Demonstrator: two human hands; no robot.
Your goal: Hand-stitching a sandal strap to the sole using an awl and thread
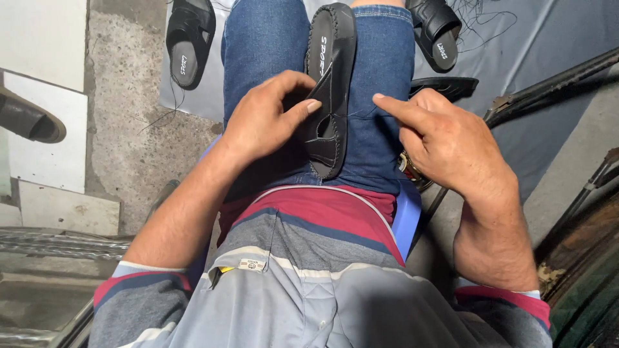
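Here your left hand (261, 119) pinches the upper flap of the black loafer (330, 90) lying between your thighs, steadying it. Your right hand (445, 138), near its right side, seems to pinch a thin thread, index finger extended, keeping it taut.

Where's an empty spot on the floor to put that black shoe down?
Bare grey sheet lies right of the far sandal, above the dark metal bars. Bare concrete lies left of the other sandal. The lap is crowded: left hand, shoe, right hand.
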